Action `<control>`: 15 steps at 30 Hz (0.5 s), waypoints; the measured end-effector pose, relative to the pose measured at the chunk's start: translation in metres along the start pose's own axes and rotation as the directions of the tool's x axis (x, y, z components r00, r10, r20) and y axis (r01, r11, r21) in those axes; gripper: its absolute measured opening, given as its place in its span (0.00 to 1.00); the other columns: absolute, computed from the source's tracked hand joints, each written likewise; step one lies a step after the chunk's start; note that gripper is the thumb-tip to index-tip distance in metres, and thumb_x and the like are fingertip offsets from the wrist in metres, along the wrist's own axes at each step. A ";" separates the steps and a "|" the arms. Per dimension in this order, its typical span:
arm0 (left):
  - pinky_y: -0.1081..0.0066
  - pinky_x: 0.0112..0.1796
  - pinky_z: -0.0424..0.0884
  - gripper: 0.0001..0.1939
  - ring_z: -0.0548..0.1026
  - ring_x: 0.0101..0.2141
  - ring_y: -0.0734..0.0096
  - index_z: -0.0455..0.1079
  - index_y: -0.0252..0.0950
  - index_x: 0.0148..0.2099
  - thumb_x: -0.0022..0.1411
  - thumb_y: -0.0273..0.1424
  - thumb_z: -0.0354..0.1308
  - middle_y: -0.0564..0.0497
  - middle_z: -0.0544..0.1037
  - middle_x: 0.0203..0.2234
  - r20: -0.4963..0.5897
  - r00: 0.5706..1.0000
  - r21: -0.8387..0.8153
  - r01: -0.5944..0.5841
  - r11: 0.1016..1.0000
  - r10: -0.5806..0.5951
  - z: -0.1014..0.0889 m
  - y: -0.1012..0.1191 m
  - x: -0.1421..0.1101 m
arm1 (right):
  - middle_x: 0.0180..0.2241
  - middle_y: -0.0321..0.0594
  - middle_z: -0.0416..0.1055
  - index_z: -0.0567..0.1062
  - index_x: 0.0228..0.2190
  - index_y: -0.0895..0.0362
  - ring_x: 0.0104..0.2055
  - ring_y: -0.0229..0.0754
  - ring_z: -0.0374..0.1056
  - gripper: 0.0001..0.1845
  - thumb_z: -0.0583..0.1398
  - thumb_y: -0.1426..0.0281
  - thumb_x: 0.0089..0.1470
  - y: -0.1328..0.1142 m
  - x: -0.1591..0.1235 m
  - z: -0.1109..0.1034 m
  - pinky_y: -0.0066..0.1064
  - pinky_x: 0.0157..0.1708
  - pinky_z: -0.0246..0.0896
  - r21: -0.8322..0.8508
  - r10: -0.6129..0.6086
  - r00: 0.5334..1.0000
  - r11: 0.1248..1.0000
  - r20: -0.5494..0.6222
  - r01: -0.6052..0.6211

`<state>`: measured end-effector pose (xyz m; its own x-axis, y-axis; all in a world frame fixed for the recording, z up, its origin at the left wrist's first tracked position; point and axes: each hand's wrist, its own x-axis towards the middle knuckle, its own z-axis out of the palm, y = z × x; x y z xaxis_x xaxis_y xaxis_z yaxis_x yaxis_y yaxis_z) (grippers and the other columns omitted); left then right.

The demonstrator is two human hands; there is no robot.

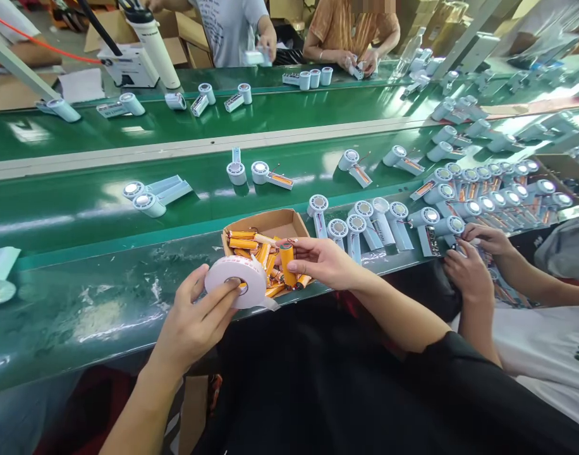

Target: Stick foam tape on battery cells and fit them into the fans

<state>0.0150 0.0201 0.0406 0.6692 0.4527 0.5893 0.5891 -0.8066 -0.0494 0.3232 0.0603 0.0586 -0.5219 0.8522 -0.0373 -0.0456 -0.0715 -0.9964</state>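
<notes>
The left hand [192, 321] clasps a tape roll [232, 268], which hides the box's [270, 221] near left corner; the right hand [325, 260] pinches an orange battery [288, 266] at the box, partly covering others.

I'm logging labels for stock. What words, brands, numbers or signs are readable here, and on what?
None can be read.
Tape roll: reddish print, too small.
Pale shirt at back: printed lines, blurred.
White shirt at right: dark lettering, cut off.
White box: markings, too small.
</notes>
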 end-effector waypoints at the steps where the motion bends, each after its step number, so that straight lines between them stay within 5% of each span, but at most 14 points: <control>1: 0.48 0.58 0.82 0.20 0.62 0.71 0.38 0.78 0.32 0.54 0.60 0.17 0.70 0.44 0.87 0.45 0.011 1.000 0.005 -0.020 1.000 0.020 -0.001 0.000 0.002 | 0.43 0.43 0.83 0.79 0.54 0.58 0.46 0.45 0.79 0.24 0.67 0.57 0.63 -0.003 -0.001 0.001 0.37 0.50 0.75 -0.089 0.001 1.000 0.996 -0.002 -0.001; 4: 0.48 0.56 0.84 0.20 0.60 0.72 0.35 0.80 0.34 0.53 0.59 0.17 0.71 0.45 0.86 0.47 0.040 0.997 0.015 -0.060 0.998 0.059 -0.002 0.000 0.004 | 0.30 0.35 0.75 0.79 0.38 0.57 0.33 0.39 0.70 0.09 0.63 0.65 0.66 -0.015 -0.003 0.005 0.31 0.39 0.66 -0.405 0.003 1.000 0.914 0.018 0.004; 9: 0.46 0.59 0.83 0.24 0.58 0.74 0.34 0.81 0.40 0.52 0.55 0.14 0.71 0.48 0.84 0.52 0.091 0.988 0.015 -0.129 0.992 0.127 -0.001 -0.006 0.003 | 0.26 0.33 0.67 0.68 0.29 0.55 0.28 0.37 0.61 0.11 0.60 0.74 0.66 -0.031 0.004 0.007 0.31 0.34 0.56 -0.653 0.079 0.988 0.757 0.130 0.025; 12: 0.46 0.59 0.82 0.22 0.58 0.74 0.34 0.81 0.40 0.52 0.58 0.15 0.69 0.47 0.83 0.50 0.125 0.982 0.025 -0.142 0.989 0.138 0.004 -0.007 0.004 | 0.30 0.35 0.73 0.72 0.34 0.55 0.32 0.40 0.69 0.07 0.65 0.69 0.63 -0.021 0.008 0.005 0.32 0.38 0.64 -0.552 0.109 0.981 0.834 0.158 -0.004; 15: 0.46 0.58 0.82 0.21 0.60 0.72 0.34 0.79 0.38 0.57 0.62 0.21 0.70 0.45 0.82 0.47 0.094 0.996 0.054 -0.016 0.998 0.011 0.015 0.002 0.010 | 0.37 0.38 0.80 0.76 0.44 0.54 0.43 0.46 0.78 0.17 0.71 0.61 0.57 0.010 0.010 0.021 0.38 0.48 0.74 -0.098 -0.006 0.997 0.995 -0.079 -0.002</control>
<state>0.0297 0.0282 0.0342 0.7151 0.4777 0.5104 0.6020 -0.7919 -0.1023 0.2998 0.0578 0.0500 -0.4529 0.8908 -0.0375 0.0391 -0.0221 -0.9990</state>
